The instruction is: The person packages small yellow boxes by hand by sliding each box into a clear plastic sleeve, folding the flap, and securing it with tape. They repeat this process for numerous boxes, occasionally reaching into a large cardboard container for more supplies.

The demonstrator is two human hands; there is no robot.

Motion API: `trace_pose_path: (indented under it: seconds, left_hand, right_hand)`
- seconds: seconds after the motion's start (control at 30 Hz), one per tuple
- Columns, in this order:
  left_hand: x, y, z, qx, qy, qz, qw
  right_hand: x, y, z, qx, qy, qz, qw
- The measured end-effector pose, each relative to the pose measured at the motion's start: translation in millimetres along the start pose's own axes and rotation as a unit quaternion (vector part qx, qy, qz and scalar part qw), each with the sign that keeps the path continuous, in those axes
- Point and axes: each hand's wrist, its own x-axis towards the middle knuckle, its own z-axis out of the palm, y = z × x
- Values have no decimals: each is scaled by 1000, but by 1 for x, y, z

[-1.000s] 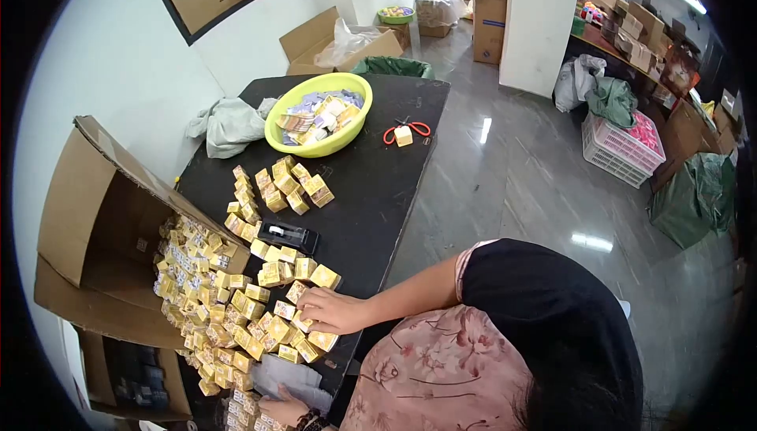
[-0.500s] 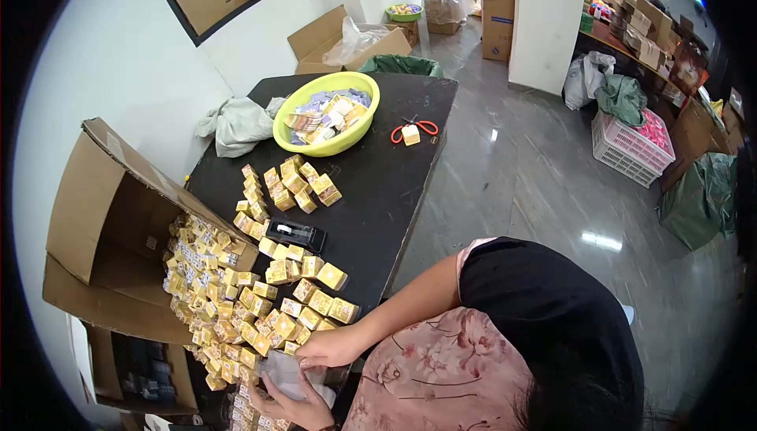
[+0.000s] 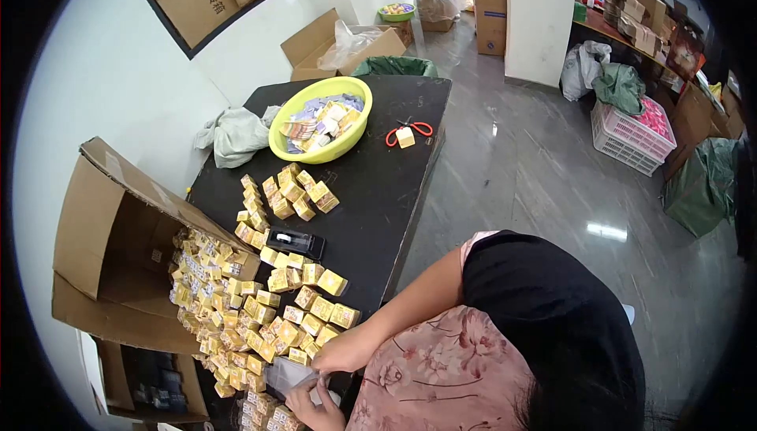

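Note:
A clear plastic bag (image 3: 284, 377) lies between my hands at the near edge of the table. My right hand (image 3: 345, 352) pinches its upper rim. Lower down, my left hand (image 3: 317, 407) grips the bag's near side with bent fingers, the thumb up beside the right hand. Small yellow packs (image 3: 268, 336) are heaped right beside the bag, some in short rows. Below it sit several packs with white printed faces (image 3: 260, 411). What the bag contains, if anything, I cannot make out.
A tilted cardboard box (image 3: 118, 273) spills packs onto the black table (image 3: 371, 218). A tape dispenser (image 3: 296, 243), a yellow-green basin (image 3: 351, 135) of cards and red-handled scissors (image 3: 422, 128) stand farther back. A grey sack (image 3: 236, 138) lies by the wall.
My left hand has drawn closer to my right hand, its fingers now bent at the bag. The bag looks more stretched between them. The whole view has shifted slightly.

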Motion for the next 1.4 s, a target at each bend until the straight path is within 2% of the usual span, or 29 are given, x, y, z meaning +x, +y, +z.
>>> trace_pose_path:
  seconds: [0.03,0.07,0.1,0.13,0.27,0.3,0.33,0.37,0.4,0.43,0.47,0.53,0.6,0.63,0.67,0.7,0.73,0.77,0.8,0.87,0.9,0.97,1.0,1.07,1.13,1.2,1.27,1.3,1.4]
  left_hand:
    - [-3,-21,3,-37,-35,8,999]
    - [-9,-46,8,-74,-71,19,995]
    - [-18,-80,18,-166,-57,38,984]
    - [-13,-75,19,-170,-66,47,982]
    - [2,-43,9,-187,-139,84,969]
    - [4,-36,4,-190,-152,88,966]
    - [5,-31,0,-191,-164,89,964]
    - [0,-28,-3,-191,-172,82,963]
    - [3,-44,0,-177,-187,94,962]
    - [-1,-65,3,-160,-201,96,962]
    - [0,-52,3,-162,-162,72,971]
    - [-4,-51,-1,-188,-204,27,960]
    - [-19,-69,7,-280,-210,-39,936]
    - [-27,-81,13,-335,-208,-73,916]
    - [-33,-84,13,-391,-259,-139,872]
    - [-42,-86,20,-466,-285,-202,813]
    - [-48,-88,28,-537,-308,-258,741]
    - [-52,-91,34,-537,-302,-263,742]
    - [-53,-95,39,-535,-307,-268,740]
    - [-53,-98,45,-532,-318,-275,735]
    - [-50,-98,45,-533,-314,-277,735]
    - [-41,-99,44,-450,-377,-245,772]
    - [-36,-97,42,-450,-372,-247,774]
    - [-30,-94,39,-441,-399,-214,775]
    - [-35,-100,45,-450,-376,-214,781]
    - [-41,-103,46,-459,-362,-210,784]
    - [-47,-107,40,-474,-355,-245,767]
    - [-47,-106,38,-475,-355,-243,768]
    - [-47,-101,30,-546,-336,-227,734]
  right_hand:
    - [2,-2,-2,-1,5,2,1000]
    - [4,-7,-7,330,-115,124,929]
    - [-2,-8,-16,616,-198,225,729]
    - [1,2,-20,668,-281,197,660]
    - [5,0,-34,582,-275,235,728]
    - [8,2,-35,582,-277,234,728]
    - [11,7,-34,438,-236,200,844]
    - [13,11,-30,282,-191,156,927]
    - [14,22,-18,205,-145,123,960]
    - [14,1,-29,180,-174,154,956]
    - [12,-20,-48,154,-205,178,950]
    - [7,-7,-35,236,-232,213,919]
    - [1,-22,-50,196,-236,194,932]
    - [-7,-9,-46,232,-194,159,940]
    - [-15,5,-45,267,-146,126,944]
    - [-16,5,-62,218,-98,142,961]
    - [-22,13,-74,154,0,205,967]
    - [-29,34,-81,43,121,214,968]
    - [-35,56,-90,41,226,276,933]
    - [-50,102,-113,-179,323,296,881]
    - [-53,115,-122,-169,355,317,863]
    - [-54,138,-125,-249,365,318,839]
    - [-46,136,-125,-246,362,314,842]
    - [-27,128,-124,-206,321,272,883]
    - [-13,133,-122,-216,307,252,892]
    - [-9,140,-134,-319,370,250,836]
    - [-21,152,-164,-393,396,380,737]
    - [-36,169,-176,-396,391,415,720]
    - [-88,225,-208,-260,294,374,840]
